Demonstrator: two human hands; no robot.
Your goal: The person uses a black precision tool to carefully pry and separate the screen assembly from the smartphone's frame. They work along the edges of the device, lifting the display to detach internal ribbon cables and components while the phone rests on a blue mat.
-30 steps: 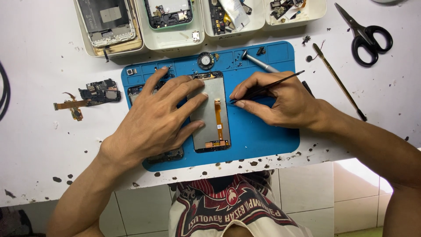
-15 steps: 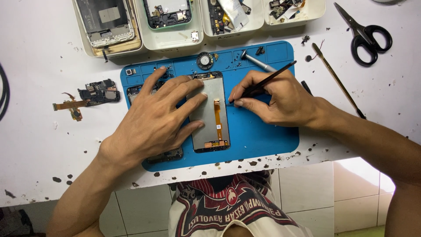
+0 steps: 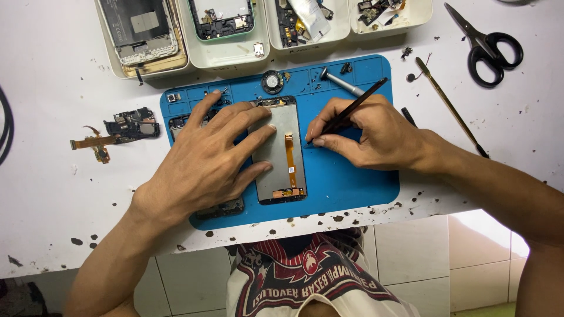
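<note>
A phone repair workshop: blue repair mat (image 3: 352, 182) on a stained white worktop (image 3: 47, 194), far trays (image 3: 226, 56) holding dismantled handsets.

Bare blue mat (image 3: 352, 185) below hands, trays (image 3: 235, 56) crowding far edge, scissors (image 3: 490, 44) right

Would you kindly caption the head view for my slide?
Left hand presses a phone screen panel onto a blue mat while right hand holds a thin black tool beside it.
</note>
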